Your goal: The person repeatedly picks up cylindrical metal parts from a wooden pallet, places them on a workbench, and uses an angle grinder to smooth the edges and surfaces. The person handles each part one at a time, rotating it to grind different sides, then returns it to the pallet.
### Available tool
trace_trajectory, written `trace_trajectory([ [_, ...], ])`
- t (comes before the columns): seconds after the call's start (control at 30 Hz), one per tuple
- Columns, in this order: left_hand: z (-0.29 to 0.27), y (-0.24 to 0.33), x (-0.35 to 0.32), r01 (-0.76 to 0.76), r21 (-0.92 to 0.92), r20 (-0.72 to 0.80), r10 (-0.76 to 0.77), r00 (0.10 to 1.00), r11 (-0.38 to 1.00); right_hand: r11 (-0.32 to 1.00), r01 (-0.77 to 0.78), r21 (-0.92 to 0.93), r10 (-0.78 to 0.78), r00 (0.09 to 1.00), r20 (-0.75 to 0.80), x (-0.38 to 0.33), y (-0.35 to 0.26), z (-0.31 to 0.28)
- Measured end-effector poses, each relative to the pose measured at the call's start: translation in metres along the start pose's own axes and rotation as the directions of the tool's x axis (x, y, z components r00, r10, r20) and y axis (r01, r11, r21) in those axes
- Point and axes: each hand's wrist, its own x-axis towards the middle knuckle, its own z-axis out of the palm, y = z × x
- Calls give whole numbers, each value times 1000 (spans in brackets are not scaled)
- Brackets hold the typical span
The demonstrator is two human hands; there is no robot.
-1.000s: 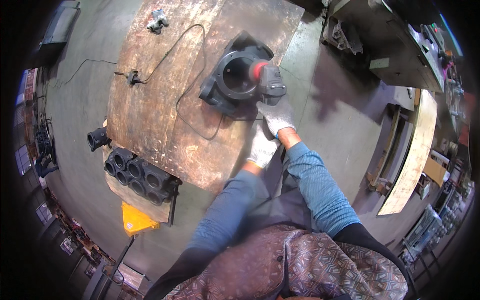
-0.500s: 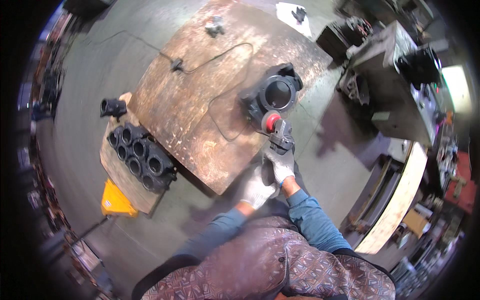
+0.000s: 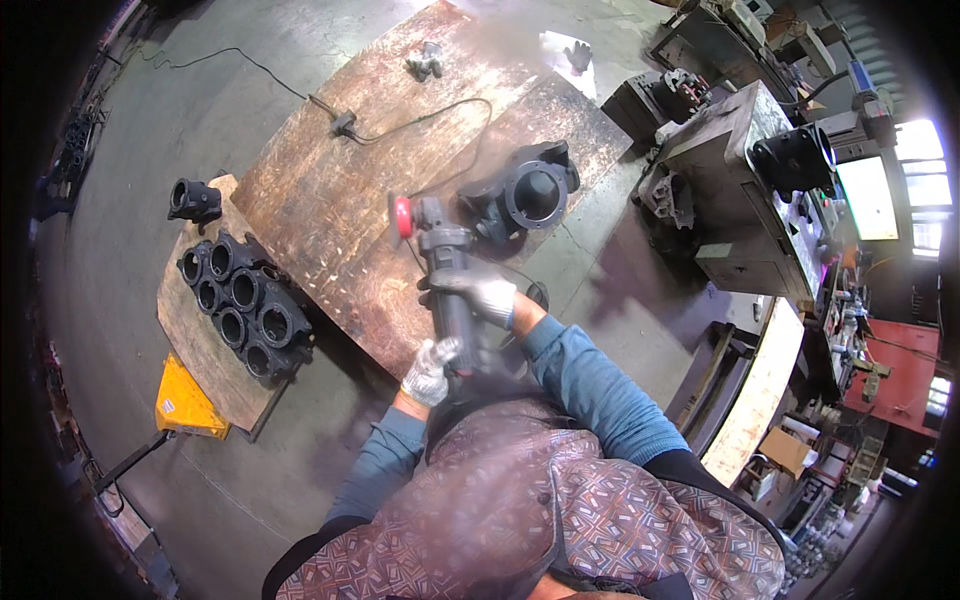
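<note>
An angle grinder (image 3: 447, 250) with a red disc (image 3: 403, 216) is held over the near part of the wooden table (image 3: 360, 230). My right hand (image 3: 485, 292), in a whitish glove, wraps round its body from the right. My left hand (image 3: 425, 372), also gloved, is closed at the tool's rear end, with its fingertips against it. Just right of the grinder head sits a dark metal casting (image 3: 488, 205) with a round flanged opening facing up; the disc is apart from it.
A cord with a dark connector (image 3: 343, 124) crosses the table near grey gloves (image 3: 425, 62). To the left, several dark castings (image 3: 244, 290) stand on a wooden board (image 3: 190, 345) by a yellow pallet jack (image 3: 188, 400). A metal cabinet (image 3: 735, 190) stands right.
The grinder has swung left, away from the casting, and its disc now points left. My hands have separated: the left has shifted to the tool's rear, the right grips its body. The view has shifted.
</note>
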Motion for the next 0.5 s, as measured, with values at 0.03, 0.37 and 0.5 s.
trace_trajectory([
  [0.03, -5, -3, 5, -44, 0, -44, 44, 998, 999, 975, 28, -223, -31, 999, -11, 6, 1, -6],
  [0.37, -167, 8, 132, 111, 532, -729, 387, 565, 840, 955, -229, -188, 96, 838, -537, -112, 119, -182],
  [0.5, -223, 4, 168, 271, 667, -739, 574, 352, 694, 951, -207, 228, 305, 530, -791, -213, 177, -236],
])
